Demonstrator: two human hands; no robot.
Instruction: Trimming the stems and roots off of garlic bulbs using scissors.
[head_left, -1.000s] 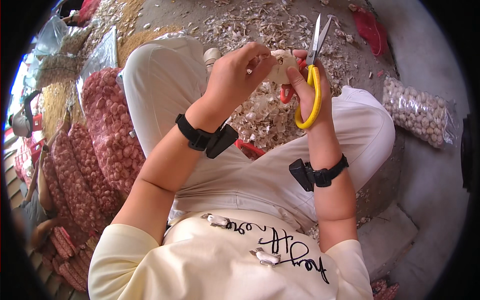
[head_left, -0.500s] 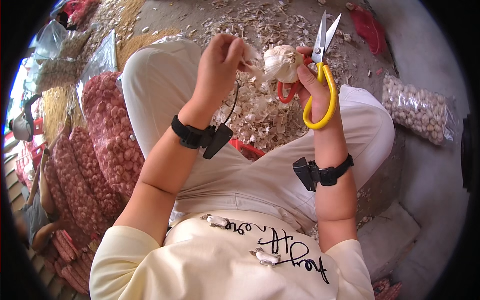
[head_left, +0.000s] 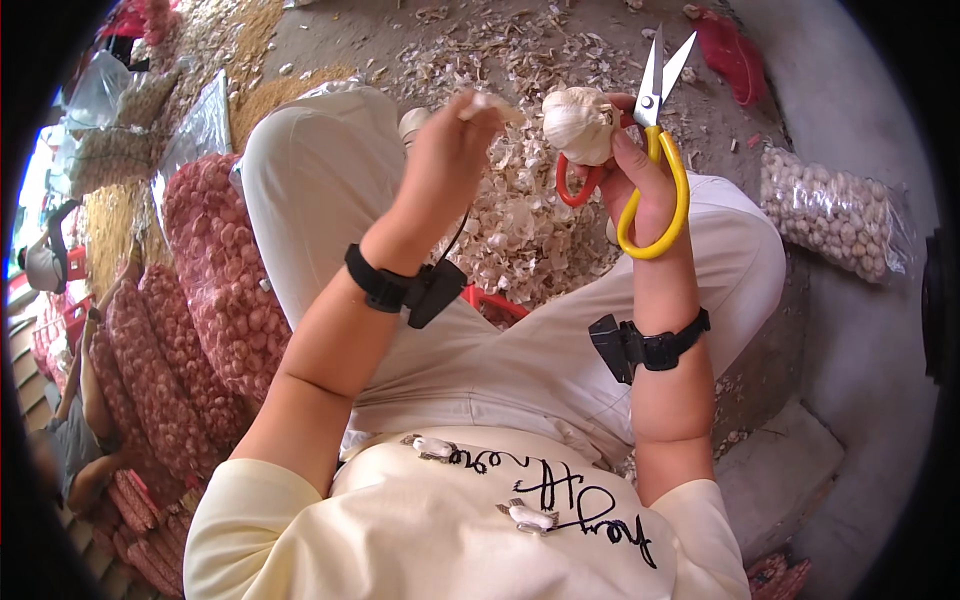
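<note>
My right hand (head_left: 645, 175) holds a whole white garlic bulb (head_left: 580, 125) in its fingers. The same hand also carries a pair of scissors (head_left: 684, 190), one loop yellow and the other red, with the blades parted and pointing away from me. Left of the bulb and apart from it, my left hand (head_left: 450, 150) is closed on pale, papery garlic skin (head_left: 492, 107). Its fingertips are partly hidden by the back of the hand. Beneath both hands lies a heap of loose garlic skins (head_left: 545, 225) between my bent legs.
A red container edge (head_left: 495, 303) shows at the heap's near side. Mesh sacks of reddish garlic (head_left: 225, 270) stand at left, where another person's arm (head_left: 90, 385) shows. A clear bag of garlic (head_left: 830, 210) lies at right, and a red mesh bag (head_left: 728, 55) beyond.
My left hand has drawn back from the bulb, turning at the wrist, with the skin in its fingers. The right hand, bulb and scissors have shifted slightly right.
</note>
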